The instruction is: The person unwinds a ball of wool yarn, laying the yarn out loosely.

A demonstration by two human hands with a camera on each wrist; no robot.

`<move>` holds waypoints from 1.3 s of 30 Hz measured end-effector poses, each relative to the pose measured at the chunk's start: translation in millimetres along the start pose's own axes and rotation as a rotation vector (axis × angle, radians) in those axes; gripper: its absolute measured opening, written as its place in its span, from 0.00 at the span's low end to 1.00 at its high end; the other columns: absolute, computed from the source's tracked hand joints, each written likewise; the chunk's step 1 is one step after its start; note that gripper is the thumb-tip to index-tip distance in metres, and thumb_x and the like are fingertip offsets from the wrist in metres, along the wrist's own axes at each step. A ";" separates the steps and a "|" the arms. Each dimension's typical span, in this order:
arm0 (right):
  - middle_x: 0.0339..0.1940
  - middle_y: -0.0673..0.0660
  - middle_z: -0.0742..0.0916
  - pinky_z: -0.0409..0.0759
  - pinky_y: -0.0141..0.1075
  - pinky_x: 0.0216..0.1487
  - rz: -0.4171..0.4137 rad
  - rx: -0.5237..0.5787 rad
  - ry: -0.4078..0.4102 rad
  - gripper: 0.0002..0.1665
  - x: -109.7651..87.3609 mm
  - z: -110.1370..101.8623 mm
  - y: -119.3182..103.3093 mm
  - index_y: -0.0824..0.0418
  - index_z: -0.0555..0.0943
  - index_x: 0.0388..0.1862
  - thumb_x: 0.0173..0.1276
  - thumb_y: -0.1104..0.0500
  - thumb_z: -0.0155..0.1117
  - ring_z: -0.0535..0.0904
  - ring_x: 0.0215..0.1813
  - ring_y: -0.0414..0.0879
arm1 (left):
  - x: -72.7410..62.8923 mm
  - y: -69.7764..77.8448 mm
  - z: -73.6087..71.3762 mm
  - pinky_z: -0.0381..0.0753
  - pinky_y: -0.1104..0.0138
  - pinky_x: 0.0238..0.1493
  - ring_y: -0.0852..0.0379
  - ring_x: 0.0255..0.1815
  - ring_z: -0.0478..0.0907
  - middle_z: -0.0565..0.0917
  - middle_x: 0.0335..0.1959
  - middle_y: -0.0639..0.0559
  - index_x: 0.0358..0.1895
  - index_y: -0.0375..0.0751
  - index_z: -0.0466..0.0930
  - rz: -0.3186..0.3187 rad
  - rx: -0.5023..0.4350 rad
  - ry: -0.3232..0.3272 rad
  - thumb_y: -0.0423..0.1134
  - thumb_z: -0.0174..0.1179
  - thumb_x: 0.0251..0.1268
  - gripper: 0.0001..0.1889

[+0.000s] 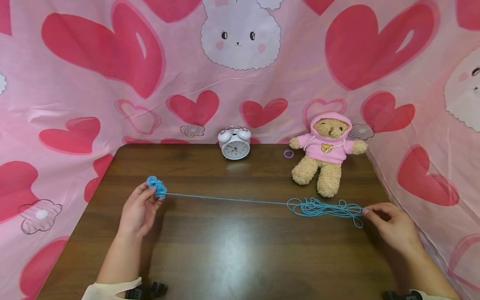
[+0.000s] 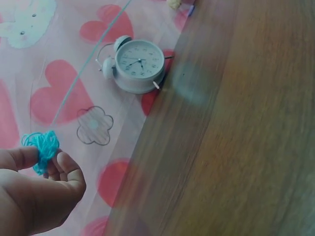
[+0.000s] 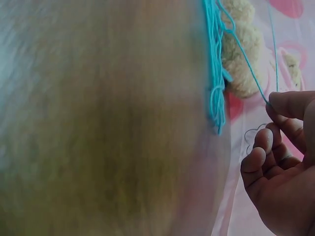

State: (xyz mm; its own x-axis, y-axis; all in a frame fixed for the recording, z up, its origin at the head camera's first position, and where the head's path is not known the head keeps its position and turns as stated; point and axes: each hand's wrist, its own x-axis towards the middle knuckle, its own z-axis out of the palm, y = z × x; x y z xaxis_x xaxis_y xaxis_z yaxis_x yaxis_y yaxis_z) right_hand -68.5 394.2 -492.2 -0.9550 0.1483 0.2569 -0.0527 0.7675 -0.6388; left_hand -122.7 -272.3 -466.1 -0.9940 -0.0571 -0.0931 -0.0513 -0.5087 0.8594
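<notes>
In the head view my left hand (image 1: 139,210) pinches a small blue yarn bundle (image 1: 157,187) above the left of the table. From that bundle a single strand (image 1: 225,198) stretches nearly straight across to loose loops of the same yarn (image 1: 322,207) on the right. My right hand (image 1: 395,229) pinches yarn at the right end of these loops between thumb and forefinger. The right wrist view shows the strand (image 3: 246,61) running up to those fingertips, with the loops (image 3: 215,73) beside them. In the left wrist view thumb and fingers hold the bundle (image 2: 45,147).
A white twin-bell alarm clock (image 1: 235,143) stands at the back of the brown wooden table (image 1: 210,258). Right of it lie a purple ring (image 1: 288,154) and a teddy bear (image 1: 326,154) in a pink hoodie, close behind the loops. Pink heart-print cloth (image 1: 285,87) surrounds the table.
</notes>
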 end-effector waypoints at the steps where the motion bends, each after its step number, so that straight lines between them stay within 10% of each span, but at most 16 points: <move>1: 0.34 0.30 0.83 0.68 0.19 0.36 0.007 -0.008 -0.004 0.06 -0.2 -0.6 2.0 0.61 0.88 0.37 0.68 0.59 0.74 0.72 0.37 0.23 | -0.3 0.9 -0.8 0.79 0.69 0.48 0.59 0.43 0.82 0.84 0.44 0.54 0.56 0.41 0.72 0.002 -0.001 0.007 0.32 0.51 0.82 0.07; 11: 0.33 0.27 0.81 0.68 0.24 0.34 0.069 -0.088 -0.039 0.09 -0.1 -4.6 16.7 0.60 0.89 0.39 0.69 0.55 0.73 0.69 0.35 0.20 | -1.1 9.1 -5.6 0.81 0.69 0.46 0.57 0.39 0.78 0.83 0.42 0.52 0.55 0.40 0.71 -0.009 -0.084 0.076 0.33 0.53 0.81 0.07; 34: 0.37 0.61 0.90 0.70 0.32 0.33 0.104 -0.163 -0.105 0.15 12.4 -8.7 32.9 0.65 0.89 0.40 0.72 0.52 0.69 0.64 0.35 0.15 | -2.8 4.7 -11.6 0.84 0.68 0.46 0.55 0.39 0.84 0.86 0.39 0.49 0.52 0.39 0.82 0.013 -0.090 0.047 0.29 0.50 0.81 0.10; 39: 0.44 0.68 0.89 0.69 0.35 0.36 0.117 -0.192 -0.142 0.17 13.8 -8.5 33.3 0.65 0.89 0.41 0.73 0.51 0.67 0.79 0.42 0.39 | -3.2 4.5 -12.7 0.83 0.68 0.45 0.55 0.38 0.83 0.87 0.38 0.49 0.51 0.39 0.81 0.002 -0.084 0.062 0.30 0.51 0.82 0.09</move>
State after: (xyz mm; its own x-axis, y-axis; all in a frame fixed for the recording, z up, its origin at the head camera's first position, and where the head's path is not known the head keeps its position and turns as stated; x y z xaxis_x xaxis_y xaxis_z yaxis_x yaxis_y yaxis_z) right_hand -81.0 427.1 -503.8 -0.9835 0.1642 0.0766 0.1037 0.8567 -0.5053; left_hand -118.5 -285.3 -468.3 -0.9861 -0.1096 -0.1248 -0.0387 -0.5789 0.8144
